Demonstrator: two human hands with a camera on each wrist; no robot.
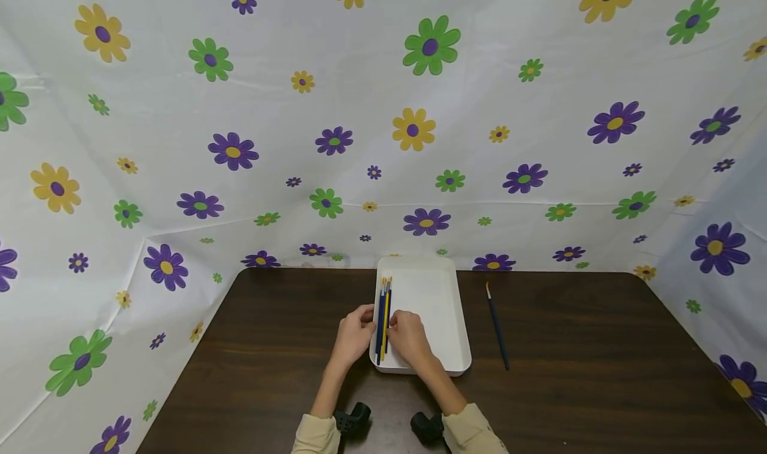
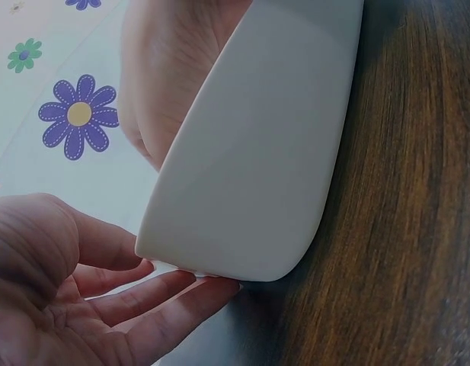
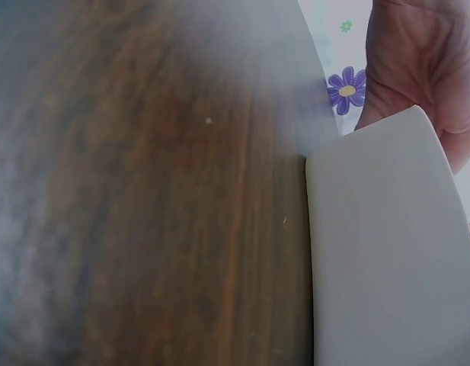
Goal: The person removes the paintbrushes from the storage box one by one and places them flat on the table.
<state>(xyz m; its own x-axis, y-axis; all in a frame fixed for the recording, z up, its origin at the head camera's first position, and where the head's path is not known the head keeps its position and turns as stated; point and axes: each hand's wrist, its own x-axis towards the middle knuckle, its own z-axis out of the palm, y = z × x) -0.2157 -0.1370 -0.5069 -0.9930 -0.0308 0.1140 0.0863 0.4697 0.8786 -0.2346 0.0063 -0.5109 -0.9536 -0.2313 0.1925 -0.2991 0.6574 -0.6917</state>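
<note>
Several slim paintbrushes (image 1: 383,317) with dark blue and yellow handles lie along the left side of a shallow white tray (image 1: 431,307), bristles toward the far end. My left hand (image 1: 353,337) holds the tray's left wall. In the left wrist view, the thumb of the left hand (image 2: 90,282) is at the rim and its fingertips are against the outer wall. Over the tray, my right hand (image 1: 410,337) has bent fingers pinching at the rightmost dark brush. Its fingertips are hidden behind the tray wall in the right wrist view.
Another dark blue paintbrush (image 1: 497,327) lies on the brown wooden table (image 1: 569,347) to the right of the tray. Black wrist mounts (image 1: 353,419) sit at both wrists. A white cloth with printed flowers (image 1: 371,108) hangs behind and at the sides.
</note>
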